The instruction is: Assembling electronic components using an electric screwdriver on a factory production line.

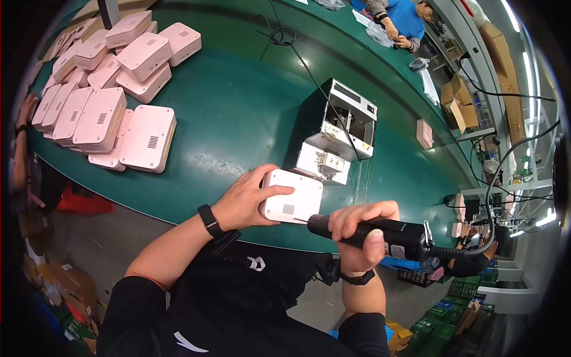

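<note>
My left hand (247, 199) grips a white plastic box (300, 199) with a small slotted vent at the table's near edge, the thumb lying across its top face. In my right hand (363, 232) is a black corded electric screwdriver (395, 238), held level with fingers wrapped round its body. Its thin bit points left and reaches the box's near right corner; whether it sits in a screw cannot be made out. Just beyond the box stands a black and silver screw feeder (351, 122), open at the top, with a metal block on its near side.
Many similar white boxes (98, 116) are heaped at the left of the green table (232, 119). A black cable (309, 68) hangs across the feeder. Another pale box (424, 134) lies at the right. A person in blue (407, 21) works at the far side; other people's arms show at both sides.
</note>
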`<state>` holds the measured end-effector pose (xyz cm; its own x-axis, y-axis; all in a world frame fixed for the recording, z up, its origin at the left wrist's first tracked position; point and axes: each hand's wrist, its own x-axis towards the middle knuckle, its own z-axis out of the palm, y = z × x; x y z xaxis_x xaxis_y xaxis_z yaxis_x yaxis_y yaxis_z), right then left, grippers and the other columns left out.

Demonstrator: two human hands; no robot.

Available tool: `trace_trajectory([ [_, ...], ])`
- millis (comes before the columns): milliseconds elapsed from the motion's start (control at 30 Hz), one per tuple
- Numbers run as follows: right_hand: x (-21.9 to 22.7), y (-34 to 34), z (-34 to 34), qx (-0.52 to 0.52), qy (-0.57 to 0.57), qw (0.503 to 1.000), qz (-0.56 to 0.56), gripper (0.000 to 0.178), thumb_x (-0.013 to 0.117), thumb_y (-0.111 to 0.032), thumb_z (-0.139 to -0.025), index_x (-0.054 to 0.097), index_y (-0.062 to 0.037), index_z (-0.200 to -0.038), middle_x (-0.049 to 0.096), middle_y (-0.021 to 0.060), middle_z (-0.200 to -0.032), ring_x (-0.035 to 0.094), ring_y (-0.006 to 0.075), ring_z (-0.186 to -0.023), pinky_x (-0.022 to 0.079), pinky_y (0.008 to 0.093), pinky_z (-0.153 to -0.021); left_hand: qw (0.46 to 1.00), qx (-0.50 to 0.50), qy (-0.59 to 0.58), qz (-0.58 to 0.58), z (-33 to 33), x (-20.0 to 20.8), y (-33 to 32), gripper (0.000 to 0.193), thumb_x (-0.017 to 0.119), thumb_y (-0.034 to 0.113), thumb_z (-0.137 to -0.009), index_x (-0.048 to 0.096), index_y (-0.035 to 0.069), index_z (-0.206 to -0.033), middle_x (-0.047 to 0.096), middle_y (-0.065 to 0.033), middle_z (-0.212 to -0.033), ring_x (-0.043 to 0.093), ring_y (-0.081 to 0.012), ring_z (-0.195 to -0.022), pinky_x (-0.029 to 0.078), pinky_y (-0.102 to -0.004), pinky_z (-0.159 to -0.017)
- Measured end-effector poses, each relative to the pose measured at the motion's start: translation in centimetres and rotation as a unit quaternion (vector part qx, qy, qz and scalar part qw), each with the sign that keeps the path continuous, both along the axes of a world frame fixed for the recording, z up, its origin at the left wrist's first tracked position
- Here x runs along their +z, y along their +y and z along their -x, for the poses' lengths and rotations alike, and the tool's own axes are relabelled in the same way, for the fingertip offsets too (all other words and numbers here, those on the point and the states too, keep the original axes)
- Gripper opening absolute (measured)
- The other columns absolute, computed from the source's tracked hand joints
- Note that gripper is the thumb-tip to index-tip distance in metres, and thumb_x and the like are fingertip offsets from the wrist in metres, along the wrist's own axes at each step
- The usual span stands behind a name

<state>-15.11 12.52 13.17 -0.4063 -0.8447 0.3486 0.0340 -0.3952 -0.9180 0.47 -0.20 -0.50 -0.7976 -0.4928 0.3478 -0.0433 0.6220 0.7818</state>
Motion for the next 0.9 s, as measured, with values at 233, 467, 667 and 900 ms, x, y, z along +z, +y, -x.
trace_trajectory([
  [233,-0.8,-0.6,-0.5,0.006,-0.008,1.000,-0.008,0.037,0.064,-0.036,-0.089,0.040,-0.0084,-0.097,0.050,0.0069,-0.063,0.049,0.0184,-0.049,0.044,0.0357,-0.052,1.000,0.009,0.018,-0.013,0.3,-0.1,-0.1,0.068,0.088,0.021,-0.061,0.063,0.025,-0.123,0.044,-0.0157,-0.131,0.052,-0.0365,-0.117,0.047,-0.0438,-0.098],
  [467,-1.3,-0.3,-0.3,-0.008,-0.010,1.000,0.002,0.035,0.063,-0.034,-0.089,0.040,-0.0082,-0.097,0.049,0.0066,-0.063,0.048,0.0183,-0.049,0.043,0.0355,-0.051,1.000,0.000,0.014,-0.019,0.4,0.1,-0.1,0.068,0.089,0.021,-0.060,0.063,0.025,-0.123,0.044,-0.0160,-0.131,0.051,-0.0366,-0.119,0.046,-0.0435,-0.099],
  [667,0.9,-2.2,2.4,-0.056,-0.030,0.997,0.033,0.026,0.055,-0.029,-0.093,0.043,-0.0071,-0.100,0.047,0.0060,-0.062,0.047,0.0177,-0.048,0.042,0.0351,-0.050,1.000,0.008,-0.014,-0.014,0.3,0.1,0.1,0.068,0.088,0.025,-0.061,0.063,0.026,-0.124,0.043,-0.0142,-0.133,0.050,-0.0354,-0.120,0.045,-0.0443,-0.101],
  [900,2.0,-6.5,5.7,-0.179,0.061,0.980,0.054,0.019,0.049,-0.025,-0.096,0.047,-0.0067,-0.100,0.045,0.0058,-0.061,0.045,0.0167,-0.047,0.042,0.0348,-0.050,1.000,0.008,-0.017,-0.009,-0.1,0.4,0.3,0.068,0.087,0.026,-0.062,0.062,0.026,-0.125,0.043,-0.0129,-0.135,0.050,-0.0348,-0.121,0.044,-0.0444,-0.102],
])
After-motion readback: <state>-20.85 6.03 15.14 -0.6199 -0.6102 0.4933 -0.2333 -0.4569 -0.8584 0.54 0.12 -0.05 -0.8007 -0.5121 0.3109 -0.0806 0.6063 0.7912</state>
